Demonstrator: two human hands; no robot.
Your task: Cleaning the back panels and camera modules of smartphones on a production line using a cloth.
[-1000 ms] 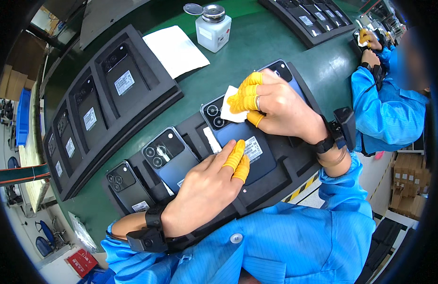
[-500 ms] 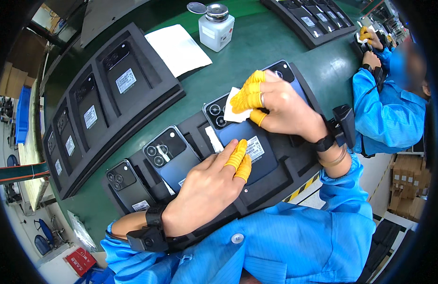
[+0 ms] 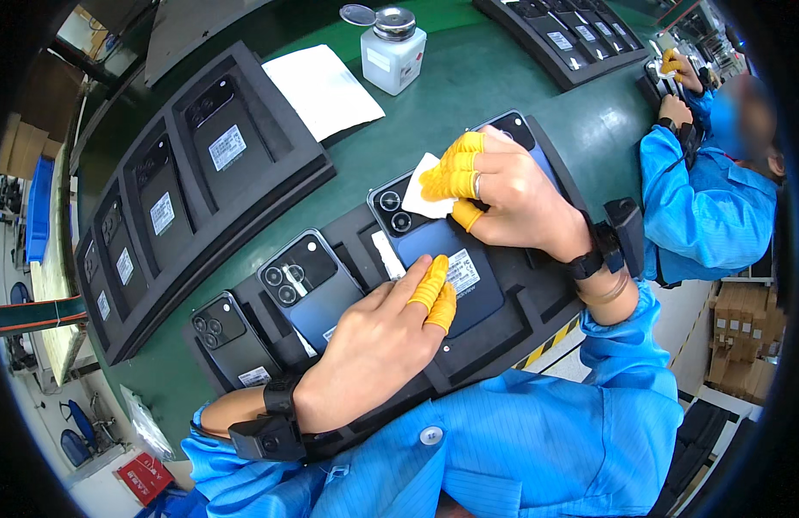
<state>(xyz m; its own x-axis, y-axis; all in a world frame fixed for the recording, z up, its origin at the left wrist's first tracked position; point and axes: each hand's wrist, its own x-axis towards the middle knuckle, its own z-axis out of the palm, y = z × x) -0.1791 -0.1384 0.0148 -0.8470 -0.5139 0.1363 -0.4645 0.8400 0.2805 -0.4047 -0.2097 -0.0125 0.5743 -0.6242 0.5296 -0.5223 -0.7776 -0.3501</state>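
My right hand [image 3: 522, 194], with yellow finger cots, pinches a folded white wipe [image 3: 424, 192] against the camera end of a dark blue smartphone [image 3: 447, 242]. Two fingers of my left hand [image 3: 378, 332], also in yellow cots, lie outstretched on that phone's back beside its white label [image 3: 460, 272]. The phone rests back up in a black foam tray [image 3: 473, 361]. To its left in the same tray are a grey-blue phone [image 3: 311, 289] and a smaller dark phone [image 3: 224, 337]. Another blue phone [image 3: 507, 129] is partly hidden behind my right hand.
A second foam tray [image 3: 270, 186] with several labelled dark phones stands at the left. Beyond are a white sheet [image 3: 326, 91] and a white pump bottle [image 3: 393, 62] with its lid up. Another phone tray [image 3: 572, 73] lies far right, near a co-worker in blue [image 3: 706, 203].
My right hand and the wipe have shifted very slightly over the camera end of the phone. My left hand keeps its place on the phone.
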